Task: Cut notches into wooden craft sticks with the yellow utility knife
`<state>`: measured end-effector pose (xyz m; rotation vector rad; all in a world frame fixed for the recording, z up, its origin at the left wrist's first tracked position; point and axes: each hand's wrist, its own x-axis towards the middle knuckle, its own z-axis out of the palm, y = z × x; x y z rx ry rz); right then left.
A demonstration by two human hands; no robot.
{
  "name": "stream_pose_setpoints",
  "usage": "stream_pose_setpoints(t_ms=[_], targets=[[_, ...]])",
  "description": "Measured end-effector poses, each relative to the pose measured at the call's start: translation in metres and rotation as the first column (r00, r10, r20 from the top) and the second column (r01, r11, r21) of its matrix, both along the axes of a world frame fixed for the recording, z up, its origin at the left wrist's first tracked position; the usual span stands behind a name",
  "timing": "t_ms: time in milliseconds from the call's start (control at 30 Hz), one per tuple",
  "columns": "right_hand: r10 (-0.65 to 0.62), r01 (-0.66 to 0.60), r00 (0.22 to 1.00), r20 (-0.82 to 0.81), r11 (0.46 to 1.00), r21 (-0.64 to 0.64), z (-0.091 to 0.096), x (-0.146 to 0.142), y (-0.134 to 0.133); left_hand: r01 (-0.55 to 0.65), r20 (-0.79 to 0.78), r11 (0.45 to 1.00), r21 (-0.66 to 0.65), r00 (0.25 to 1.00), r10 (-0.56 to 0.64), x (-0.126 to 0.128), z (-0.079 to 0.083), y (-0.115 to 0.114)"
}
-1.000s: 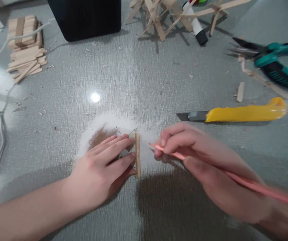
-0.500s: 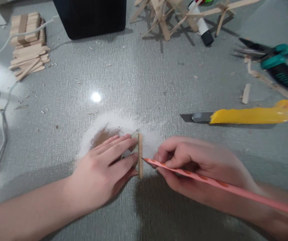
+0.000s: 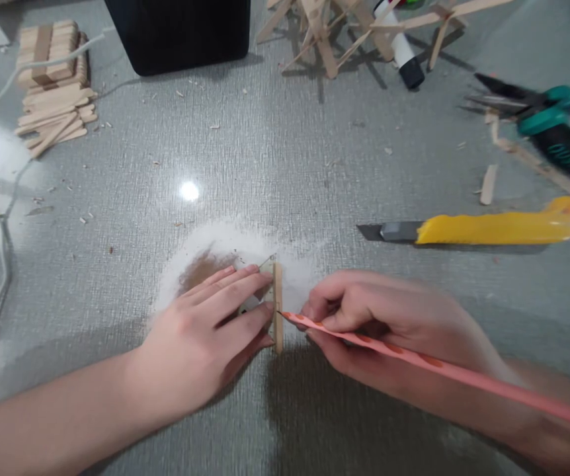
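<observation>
While the right hand (image 3: 399,324) pinches a pink pencil (image 3: 463,373) at the wooden strip (image 3: 279,277), the left hand (image 3: 190,330) lies flat beside it, fingers (image 3: 238,286) slightly spread; well right of the strip, pliers (image 3: 543,123) bear blurred lettering (image 3: 567,153).

Pink pencil (image 3: 438,364) at wooden stick (image 3: 278,287)

Pencil (image 3: 414,356): pink, slim, spotted with orange ovals; held in the right hand (image 3: 384,317), slanting from the lower right up to its dark point.
Pencil point: at the wooden stick, about midway along; whether it touches is too small to tell.
Wooden stick (image 3: 278,284): pale, narrow, straight, running near to far, faintly marked near its middle.
Flat piece (image 3: 269,268): pale, just left of the stick, mostly hidden beneath the left hand (image 3: 200,324).
</observation>
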<state>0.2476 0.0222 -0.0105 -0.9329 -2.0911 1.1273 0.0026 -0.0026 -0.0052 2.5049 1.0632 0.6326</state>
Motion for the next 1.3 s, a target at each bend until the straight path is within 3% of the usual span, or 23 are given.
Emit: stream_pose_setpoints(t_ms=[1300], targets=[[-0.054,0.055,0.998,0.011,0.997,-0.053,0.0008,0.0003,-0.0014,0.009,-0.022,1.0,-0.015,1.0,-0.01,0.0003,0.0013,0.001]])
